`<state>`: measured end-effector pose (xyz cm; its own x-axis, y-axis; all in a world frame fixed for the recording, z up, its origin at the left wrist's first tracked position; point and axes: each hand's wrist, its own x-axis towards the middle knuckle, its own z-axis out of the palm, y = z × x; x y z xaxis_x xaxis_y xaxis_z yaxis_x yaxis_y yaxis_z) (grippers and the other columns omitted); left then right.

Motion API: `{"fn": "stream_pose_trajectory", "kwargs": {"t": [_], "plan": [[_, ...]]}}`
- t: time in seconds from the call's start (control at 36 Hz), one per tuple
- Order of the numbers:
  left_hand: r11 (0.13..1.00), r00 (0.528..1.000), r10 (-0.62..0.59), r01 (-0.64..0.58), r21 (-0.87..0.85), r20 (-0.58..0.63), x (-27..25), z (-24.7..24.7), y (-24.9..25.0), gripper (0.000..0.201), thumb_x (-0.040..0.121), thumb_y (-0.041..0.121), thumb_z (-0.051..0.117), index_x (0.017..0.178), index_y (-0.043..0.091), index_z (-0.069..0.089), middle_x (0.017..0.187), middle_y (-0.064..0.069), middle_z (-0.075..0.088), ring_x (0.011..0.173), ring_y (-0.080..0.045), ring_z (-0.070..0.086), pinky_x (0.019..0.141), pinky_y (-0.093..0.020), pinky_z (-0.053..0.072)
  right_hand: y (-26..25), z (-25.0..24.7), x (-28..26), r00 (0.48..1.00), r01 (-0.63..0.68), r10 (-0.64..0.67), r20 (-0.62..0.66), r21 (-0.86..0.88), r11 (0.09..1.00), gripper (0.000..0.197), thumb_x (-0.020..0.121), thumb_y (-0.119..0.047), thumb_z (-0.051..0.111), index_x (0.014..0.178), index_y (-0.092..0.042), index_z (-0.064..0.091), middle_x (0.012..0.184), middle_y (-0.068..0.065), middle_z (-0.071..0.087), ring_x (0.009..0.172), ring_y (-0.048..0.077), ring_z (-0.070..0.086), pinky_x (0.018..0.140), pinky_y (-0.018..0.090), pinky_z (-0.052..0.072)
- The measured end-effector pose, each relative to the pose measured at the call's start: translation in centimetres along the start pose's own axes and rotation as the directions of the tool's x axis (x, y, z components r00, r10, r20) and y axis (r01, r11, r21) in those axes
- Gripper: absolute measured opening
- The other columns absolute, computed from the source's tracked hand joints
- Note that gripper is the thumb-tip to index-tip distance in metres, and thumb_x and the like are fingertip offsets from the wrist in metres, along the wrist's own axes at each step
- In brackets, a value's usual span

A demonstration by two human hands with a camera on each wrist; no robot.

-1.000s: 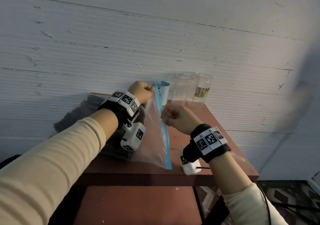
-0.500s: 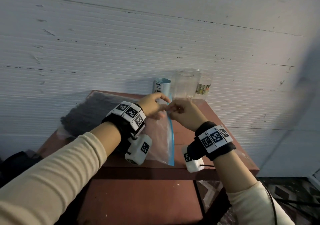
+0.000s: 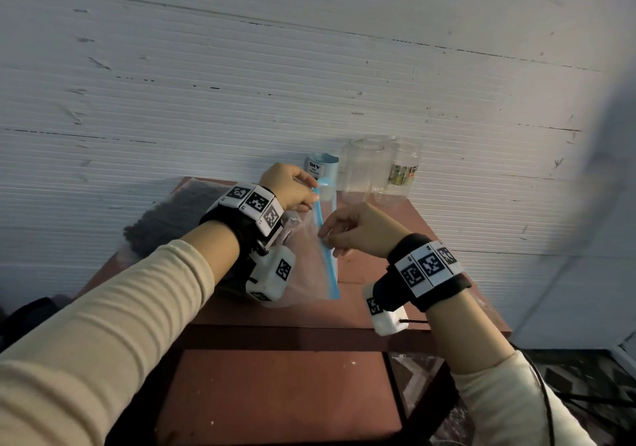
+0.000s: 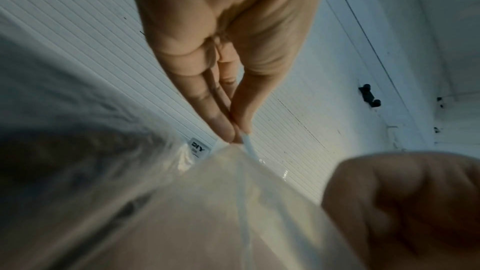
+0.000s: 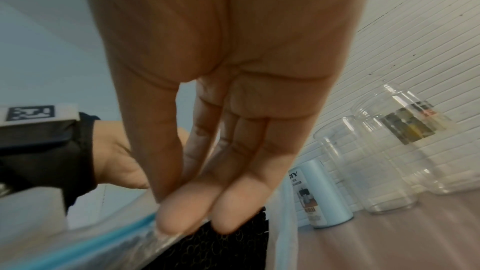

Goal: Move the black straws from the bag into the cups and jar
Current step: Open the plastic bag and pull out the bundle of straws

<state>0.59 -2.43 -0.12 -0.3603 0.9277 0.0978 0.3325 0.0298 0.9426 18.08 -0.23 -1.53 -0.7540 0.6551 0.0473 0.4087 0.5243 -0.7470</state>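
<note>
At frame centre in the head view, the left hand [image 3: 289,187] pinches the far end of the bag [image 3: 306,256] seal while the right hand [image 3: 358,230] pinches its nearer lip, apparently to part the mouth and expose the black straws [image 5: 221,247] inside.

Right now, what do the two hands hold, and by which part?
Both pinch the zip bag at its blue zipper strip: left hand at the far end, right hand mid-strip.

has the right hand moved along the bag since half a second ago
Yes. The right hand has slid toward the table's near edge along the blue zip strip, away from the blue cup.
</note>
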Motion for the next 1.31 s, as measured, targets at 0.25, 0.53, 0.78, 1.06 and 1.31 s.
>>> {"fn": "stream_pose_trajectory", "kwargs": {"t": [0.25,0.53,0.78,1.06,1.31], "plan": [[1.0,1.0,0.009,-0.009,-0.026,-0.023,0.4,-1.2,0.2,0.018,0.078,-0.006,0.074,0.081,0.01,0.067,0.082,-0.014,0.069,0.078,-0.028,0.071,0.069,-0.03,0.061,-0.2,0.3,-0.1,0.986,-0.005,0.001,0.166,0.022,1.0,0.019,0.082,0.001,0.068,0.085,-0.018,0.072,0.089,0.02,0.073,0.07,0.015,0.068,0.07,0.025,0.055],[1.0,0.999,0.016,-0.016,0.01,-0.03,0.6,-0.6,0.2,0.017,0.078,-0.003,0.075,0.084,0.011,0.068,0.081,-0.012,0.071,0.082,-0.03,0.073,0.076,-0.036,0.061,-0.2,0.3,-1.4,0.937,-0.049,0.051,0.346,-0.016,0.999,0.015,0.081,-0.002,0.071,0.094,-0.009,0.074,0.085,0.014,0.074,0.069,0.014,0.068,0.071,0.025,0.053],[1.0,0.998,0.015,-0.014,-0.009,0.062,0.4,0.6,-0.4,0.017,0.08,-0.002,0.074,0.084,0.014,0.067,0.084,-0.011,0.068,0.067,-0.016,0.068,0.063,-0.023,0.06,0.3,-0.8,-1.9,0.934,0.019,-0.01,0.357,-0.021,1.0,0.018,0.094,-0.019,0.059,0.109,-0.025,0.069,0.092,0.005,0.074,0.08,0.012,0.068,0.077,0.03,0.054],[0.998,0.989,-0.007,-0.002,0.061,0.147,-0.6,1.0,-0.5,0.022,0.081,-0.007,0.069,0.098,0.007,0.069,0.088,-0.018,0.069,0.057,-0.016,0.063,0.048,-0.018,0.049,1.1,-1.6,1.2,0.998,-0.042,0.035,-0.044,-0.162,0.986,0.011,0.093,-0.021,0.06,0.103,-0.02,0.064,0.086,0.006,0.06,0.066,0.015,0.06,0.07,0.034,0.057],[0.972,0.991,-0.005,-0.025,0.233,0.131,-0.5,0.4,0.8,0.026,0.09,0.001,0.047,0.097,0.012,0.07,0.066,-0.006,0.054,0.048,-0.013,0.044,0.046,-0.019,0.04,1.9,-0.7,4.2,0.945,-0.298,0.321,0.07,-0.227,0.927,0.026,0.094,-0.028,0.06,0.115,-0.014,0.064,0.091,-0.001,0.062,0.083,0.018,0.064,0.073,0.028,0.055]]}}
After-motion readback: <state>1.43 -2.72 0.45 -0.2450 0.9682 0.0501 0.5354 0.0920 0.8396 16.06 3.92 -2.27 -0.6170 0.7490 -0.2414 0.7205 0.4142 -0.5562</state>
